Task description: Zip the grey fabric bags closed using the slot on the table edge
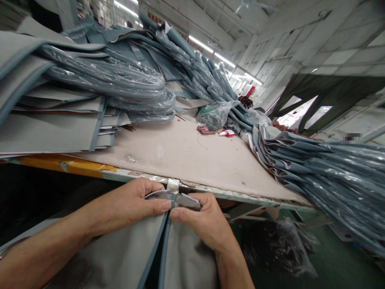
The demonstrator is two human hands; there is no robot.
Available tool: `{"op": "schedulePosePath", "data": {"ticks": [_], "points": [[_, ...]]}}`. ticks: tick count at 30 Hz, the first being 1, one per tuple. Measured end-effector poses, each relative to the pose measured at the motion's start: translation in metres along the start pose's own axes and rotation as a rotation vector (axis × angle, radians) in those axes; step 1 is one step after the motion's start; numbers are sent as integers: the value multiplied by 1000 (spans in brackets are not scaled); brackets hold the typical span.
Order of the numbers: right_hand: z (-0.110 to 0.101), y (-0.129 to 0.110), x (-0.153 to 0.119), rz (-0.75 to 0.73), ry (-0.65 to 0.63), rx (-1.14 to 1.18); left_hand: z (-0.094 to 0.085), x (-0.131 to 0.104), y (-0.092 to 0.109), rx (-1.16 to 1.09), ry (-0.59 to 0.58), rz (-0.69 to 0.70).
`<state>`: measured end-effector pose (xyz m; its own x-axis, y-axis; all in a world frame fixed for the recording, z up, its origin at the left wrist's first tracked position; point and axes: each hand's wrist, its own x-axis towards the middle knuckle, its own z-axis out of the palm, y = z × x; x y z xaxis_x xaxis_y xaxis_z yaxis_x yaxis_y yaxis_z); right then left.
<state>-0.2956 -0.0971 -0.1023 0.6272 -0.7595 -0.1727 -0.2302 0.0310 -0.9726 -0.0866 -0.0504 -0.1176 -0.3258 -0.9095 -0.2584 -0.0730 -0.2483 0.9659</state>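
Observation:
Both hands grip a grey fabric piece [120, 253] with blue-grey bound edges, just below the table's front edge. My left hand [132, 202] pinches its upper left part between thumb and fingers. On the other side of the split, my right hand [203, 216] pinches the upper right part, thumb pressed on the front. The thumbs almost meet where the two bound edges come together. Behind the thumbs a pale lining edge curves up. Right above, a whitish tab [173, 185] shows at the table edge. The fingers behind the fabric are partly hidden.
A worn table [186, 156] stands ahead. Stacked grey panels [51, 130] and plastic-wrapped blue-grey pieces [120, 84] lie on its left. More wrapped pieces [337, 180] drape over the right side. Toward the back are a small red-and-white bottle [227, 133] and a clear plastic bag [215, 115].

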Motion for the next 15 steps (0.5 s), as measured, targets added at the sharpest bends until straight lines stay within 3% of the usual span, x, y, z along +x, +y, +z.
{"op": "schedulePosePath", "data": {"ticks": [4, 15], "points": [[0, 2, 4, 0, -67, 90, -3, 2, -2, -133, -18, -46], [1, 1, 2, 23, -134, 134, 1, -1, 9, -127, -2, -184]]}}
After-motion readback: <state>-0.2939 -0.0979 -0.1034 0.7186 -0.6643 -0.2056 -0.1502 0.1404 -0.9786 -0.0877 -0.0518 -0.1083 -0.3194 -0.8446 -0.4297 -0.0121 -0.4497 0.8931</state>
